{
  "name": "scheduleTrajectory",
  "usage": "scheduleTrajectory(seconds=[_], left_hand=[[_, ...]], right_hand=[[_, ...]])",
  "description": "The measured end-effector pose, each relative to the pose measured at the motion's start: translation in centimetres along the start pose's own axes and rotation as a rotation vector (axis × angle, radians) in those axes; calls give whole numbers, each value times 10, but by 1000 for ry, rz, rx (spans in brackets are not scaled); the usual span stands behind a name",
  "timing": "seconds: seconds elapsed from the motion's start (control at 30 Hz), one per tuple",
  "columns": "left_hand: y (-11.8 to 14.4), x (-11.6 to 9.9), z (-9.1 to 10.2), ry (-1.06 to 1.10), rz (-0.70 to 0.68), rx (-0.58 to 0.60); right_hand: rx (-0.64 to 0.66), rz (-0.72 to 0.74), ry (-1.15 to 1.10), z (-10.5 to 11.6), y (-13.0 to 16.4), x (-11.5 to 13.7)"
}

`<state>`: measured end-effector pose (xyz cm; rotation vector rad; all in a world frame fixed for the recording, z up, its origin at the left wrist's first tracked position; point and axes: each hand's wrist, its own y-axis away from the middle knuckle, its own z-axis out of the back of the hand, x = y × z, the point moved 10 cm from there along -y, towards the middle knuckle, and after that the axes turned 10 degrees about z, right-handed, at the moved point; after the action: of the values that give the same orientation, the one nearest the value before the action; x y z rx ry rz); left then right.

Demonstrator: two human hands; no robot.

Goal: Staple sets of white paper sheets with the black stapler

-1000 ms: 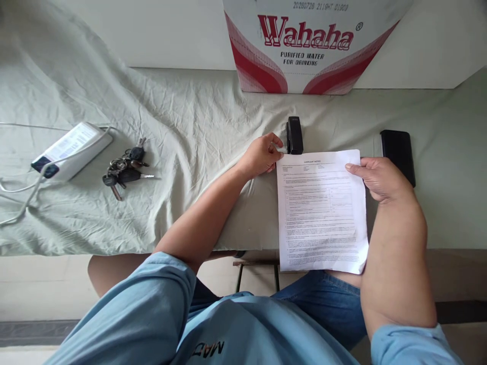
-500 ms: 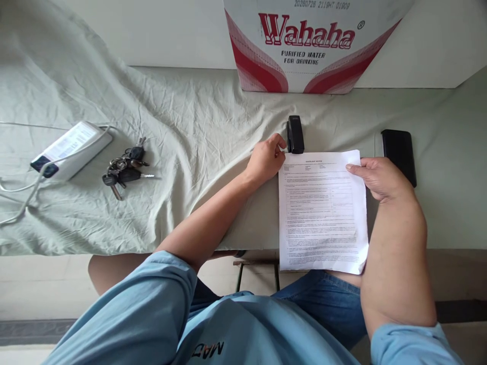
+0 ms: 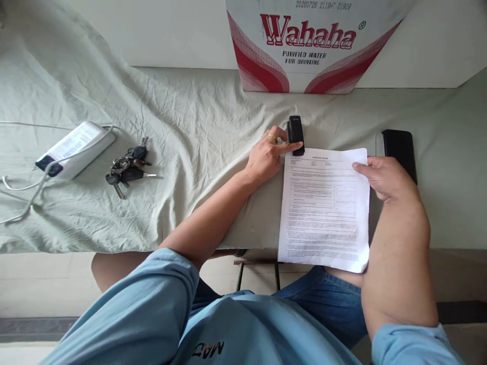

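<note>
A black stapler (image 3: 296,129) lies on the cloth at the top left corner of a printed paper sheet (image 3: 323,210). My left hand (image 3: 264,157) is at the stapler's left side, one finger stretched across its near end and the others curled. A yellow ring shows on one finger. Whether the sheet's corner is inside the stapler's jaw is hidden. My right hand (image 3: 388,178) pinches the sheet's upper right edge, thumb on top and fingers underneath. The sheet's lower part hangs over the table edge towards my lap.
A black phone-like slab (image 3: 399,152) lies beyond my right hand. Keys (image 3: 129,167) and a white power bank (image 3: 76,149) with a cable lie to the left. A Wahaha water carton (image 3: 312,50) stands at the back. Wrinkled pale green cloth (image 3: 198,126) covers the table.
My left hand has let go of the sheet's left corner and laid a finger across the stapler. The sheet's top has shifted slightly right and up, tilting a little, with my right hand.
</note>
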<state>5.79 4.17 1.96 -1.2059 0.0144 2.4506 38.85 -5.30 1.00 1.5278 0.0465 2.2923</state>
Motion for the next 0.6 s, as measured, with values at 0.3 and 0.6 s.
scheduleTrajectory(seconds=[0.3, 0.6], left_hand=[[-3, -1, -2, 87, -22, 47], [-4, 31, 7, 741, 375, 65]], right_hand=[[165, 29, -71, -13, 25, 34], [107, 215, -183, -6, 30, 73]])
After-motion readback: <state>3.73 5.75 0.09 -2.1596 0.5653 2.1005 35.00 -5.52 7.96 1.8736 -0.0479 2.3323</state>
